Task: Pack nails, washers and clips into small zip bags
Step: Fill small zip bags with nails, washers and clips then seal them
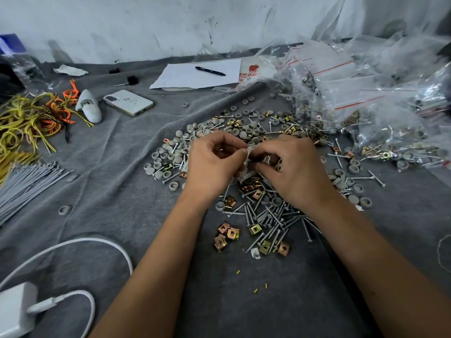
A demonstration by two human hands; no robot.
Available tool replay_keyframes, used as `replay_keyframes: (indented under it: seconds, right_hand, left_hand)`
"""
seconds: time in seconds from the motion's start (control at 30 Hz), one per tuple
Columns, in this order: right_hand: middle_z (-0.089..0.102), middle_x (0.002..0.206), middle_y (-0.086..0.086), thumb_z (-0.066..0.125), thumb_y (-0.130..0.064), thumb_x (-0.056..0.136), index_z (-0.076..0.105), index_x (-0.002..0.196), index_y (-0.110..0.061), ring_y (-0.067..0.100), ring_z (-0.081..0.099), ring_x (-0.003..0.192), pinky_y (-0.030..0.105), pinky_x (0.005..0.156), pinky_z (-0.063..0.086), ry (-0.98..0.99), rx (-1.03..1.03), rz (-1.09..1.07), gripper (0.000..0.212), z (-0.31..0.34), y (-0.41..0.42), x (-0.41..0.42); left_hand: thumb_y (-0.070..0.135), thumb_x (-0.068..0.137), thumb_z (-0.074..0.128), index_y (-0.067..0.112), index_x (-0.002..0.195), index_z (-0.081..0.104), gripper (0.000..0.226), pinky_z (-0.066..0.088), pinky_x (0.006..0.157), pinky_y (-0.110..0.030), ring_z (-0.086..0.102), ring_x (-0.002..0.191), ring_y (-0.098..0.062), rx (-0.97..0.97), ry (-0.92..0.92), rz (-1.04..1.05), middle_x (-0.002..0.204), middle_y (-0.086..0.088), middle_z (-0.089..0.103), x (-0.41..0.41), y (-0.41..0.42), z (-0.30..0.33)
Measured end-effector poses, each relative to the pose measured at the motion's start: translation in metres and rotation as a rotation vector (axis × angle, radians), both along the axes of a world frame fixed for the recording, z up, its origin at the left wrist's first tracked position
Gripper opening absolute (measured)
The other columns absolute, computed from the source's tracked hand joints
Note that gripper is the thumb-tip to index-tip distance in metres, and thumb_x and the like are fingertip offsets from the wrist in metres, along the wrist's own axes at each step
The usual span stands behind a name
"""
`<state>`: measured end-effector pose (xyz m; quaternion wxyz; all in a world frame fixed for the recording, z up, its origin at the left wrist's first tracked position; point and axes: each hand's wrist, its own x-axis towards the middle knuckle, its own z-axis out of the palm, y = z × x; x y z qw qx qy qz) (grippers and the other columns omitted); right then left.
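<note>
Both hands meet above the hardware pile on the grey cloth (109, 181); left hand (212, 164) pinches one edge of a small zip bag (246, 164) with curled fingers; right hand (296, 169) grips the other side, fingers curled round the bag, metal bits visible inside; nails (271, 220) heaped just below the hands, gold clips (227, 236) beside them, grey washers (168, 157) spread left and behind; stack of zip bags (346, 81) far right; phone (128, 102), paper with pen (210, 71), white charger (17, 311) near left.
</note>
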<state>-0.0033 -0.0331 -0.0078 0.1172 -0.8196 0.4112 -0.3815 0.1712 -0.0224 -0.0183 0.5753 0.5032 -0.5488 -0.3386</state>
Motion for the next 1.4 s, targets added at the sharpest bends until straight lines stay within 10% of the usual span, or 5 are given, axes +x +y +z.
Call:
replay_keyframes:
  seconds: [0.3,0.63,1.07,1.4]
  right_hand:
    - [0.073,0.088,-0.006,0.079,-0.018,0.089,0.076,0.096,-0.012,0.002,0.068,0.08,0.014,0.074,0.054,-0.167,-0.065,-0.007,0.01,0.0069,0.0012,-0.0021]
    - [0.057,0.101,-0.01,0.077,-0.043,0.086,0.073,0.104,-0.033,0.015,0.048,0.106,0.041,0.092,0.047,0.368,0.146,0.036,0.021,0.0001,-0.0037,0.0013]
    - [0.06,0.096,-0.001,0.079,-0.018,0.088,0.072,0.095,-0.009,0.009,0.054,0.089,0.018,0.078,0.042,-0.127,-0.102,0.024,0.013,0.0055,-0.0011,-0.0003]
    - [0.064,0.091,0.003,0.085,-0.015,0.081,0.08,0.097,-0.009,0.021,0.06,0.086,0.044,0.074,0.052,-0.046,-0.109,0.029,0.018,-0.0022,-0.0032,0.0034]
  left_hand:
    - [-0.007,0.085,0.073,0.002,0.086,0.073,0.009,0.049,0.049,-0.023,0.06,0.05,-0.011,0.0,0.046,0.138,0.065,-0.007,0.07,0.0039,0.0004,0.0047]
    - [-0.005,0.087,0.07,0.0,0.088,0.074,0.007,0.045,0.048,-0.023,0.054,0.051,-0.012,0.009,0.102,0.227,0.066,-0.01,0.065,0.0053,0.0006,0.0081]
    - [-0.005,0.086,0.072,0.002,0.087,0.073,0.008,0.051,0.051,-0.026,0.062,0.055,-0.014,0.012,0.031,0.107,0.068,-0.007,0.071,0.0054,0.0041,0.0087]
    - [-0.007,0.086,0.073,0.001,0.086,0.073,0.009,0.046,0.048,-0.023,0.06,0.051,-0.012,0.007,-0.024,0.025,0.063,-0.002,0.067,0.0031,0.0037,0.0079]
